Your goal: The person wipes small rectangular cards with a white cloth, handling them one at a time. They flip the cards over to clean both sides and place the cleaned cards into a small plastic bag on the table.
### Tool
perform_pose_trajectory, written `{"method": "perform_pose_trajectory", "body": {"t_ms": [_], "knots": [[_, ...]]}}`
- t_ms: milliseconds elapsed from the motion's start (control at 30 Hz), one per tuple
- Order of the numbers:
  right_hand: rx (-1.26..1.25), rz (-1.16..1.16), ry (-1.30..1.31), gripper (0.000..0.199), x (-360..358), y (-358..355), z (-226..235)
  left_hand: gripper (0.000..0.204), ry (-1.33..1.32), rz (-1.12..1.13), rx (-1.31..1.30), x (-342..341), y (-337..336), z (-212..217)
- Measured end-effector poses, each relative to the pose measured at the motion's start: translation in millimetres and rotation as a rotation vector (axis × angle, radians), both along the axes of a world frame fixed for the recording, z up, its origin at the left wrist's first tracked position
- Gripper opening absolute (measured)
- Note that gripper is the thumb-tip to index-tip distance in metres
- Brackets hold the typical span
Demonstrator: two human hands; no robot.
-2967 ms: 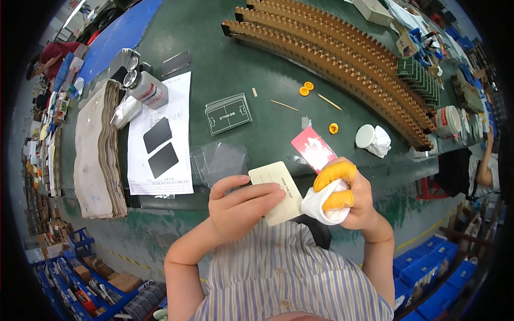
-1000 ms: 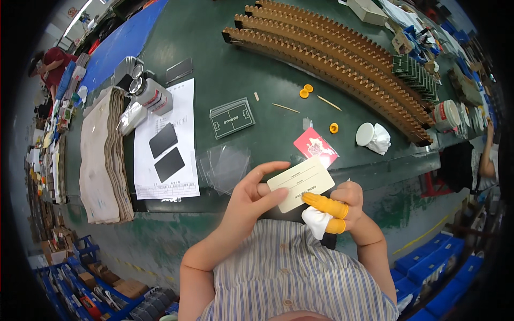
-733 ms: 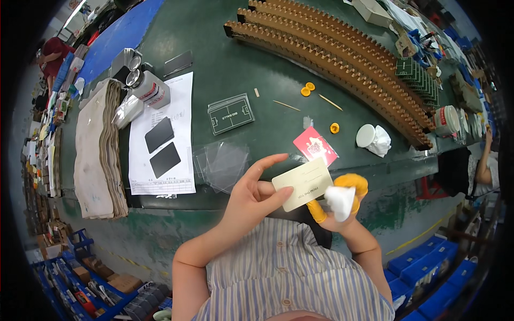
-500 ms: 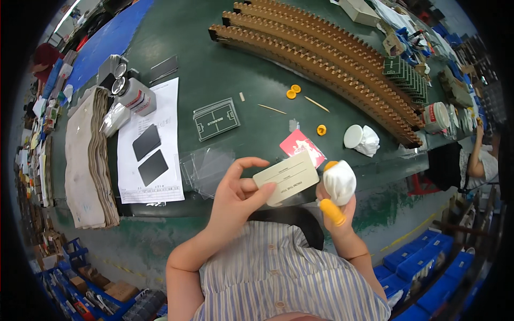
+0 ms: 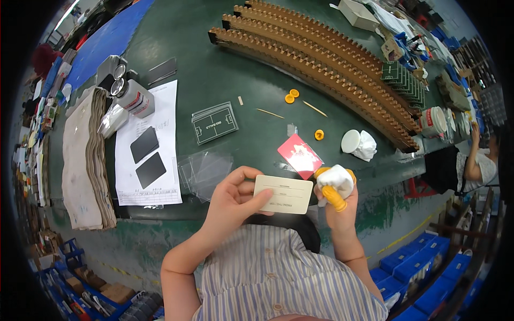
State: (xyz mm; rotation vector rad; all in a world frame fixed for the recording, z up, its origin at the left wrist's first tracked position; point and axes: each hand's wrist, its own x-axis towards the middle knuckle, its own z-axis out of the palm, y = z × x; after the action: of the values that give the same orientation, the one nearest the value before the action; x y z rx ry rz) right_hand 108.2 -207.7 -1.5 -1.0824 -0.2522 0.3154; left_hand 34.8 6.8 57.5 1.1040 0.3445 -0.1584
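Note:
Between the thumb and fingers of my left hand [image 5: 231, 197] is a flat cream card [image 5: 293, 199] with dark printed lines, held level in front of my body. Just right of it, my right hand [image 5: 344, 215] grips a bunched white cloth [image 5: 338, 176]. Yellow finger cots [image 5: 334, 200] cover some of that hand's fingertips. A small gap shows between cloth and card. Beyond the hands, a pink-red card [image 5: 300, 155] with a white pattern lies near the table's edge. A round white lid [image 5: 350, 141] and another crumpled white cloth [image 5: 366, 146] rest farther right.
Dark green cards [image 5: 214, 123] are stacked on the table [image 5: 176, 32], with clear sleeves [image 5: 206, 174] nearer me. At left are black cards [image 5: 151, 170] on a paper sheet, a bottle [image 5: 138, 101] and folded cloths [image 5: 85, 160]. Long slotted wooden racks [image 5: 316, 69] cross the far side.
The cream card has turned from a slant to nearly level and moved slightly down. My right hand with the cloth has drawn back from it, and the cloth looks more bunched.

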Motion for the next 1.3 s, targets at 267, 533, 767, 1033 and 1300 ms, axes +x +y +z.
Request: {"method": "perform_pose_trajectory", "body": {"t_ms": [267, 533, 767, 1033, 1300], "knots": [[0.082, 0.158, 0.208, 0.033, 7, -2, 15, 0.030, 0.019, -0.051, 0.014, -1, 1, 9], [-0.596, -0.140, -0.823, 0.025, 19, 3, 20, 0.043, 0.040, -0.126, 0.108, -1, 2, 17], [-0.732, -0.075, -1.201, 0.029, 28, 10, 47, 0.050, 0.030, -0.217, 0.191, -1, 0, 18], [-0.736, 0.010, -1.564, 0.017, 35, 22, 52, 0.057, -0.020, -0.244, 0.326, -2, -1, 20], [-0.835, 0.003, -1.312, 0.028, 40, 27, 47, 0.060, -0.021, -0.213, 0.341, -4, 0, 19]]}}
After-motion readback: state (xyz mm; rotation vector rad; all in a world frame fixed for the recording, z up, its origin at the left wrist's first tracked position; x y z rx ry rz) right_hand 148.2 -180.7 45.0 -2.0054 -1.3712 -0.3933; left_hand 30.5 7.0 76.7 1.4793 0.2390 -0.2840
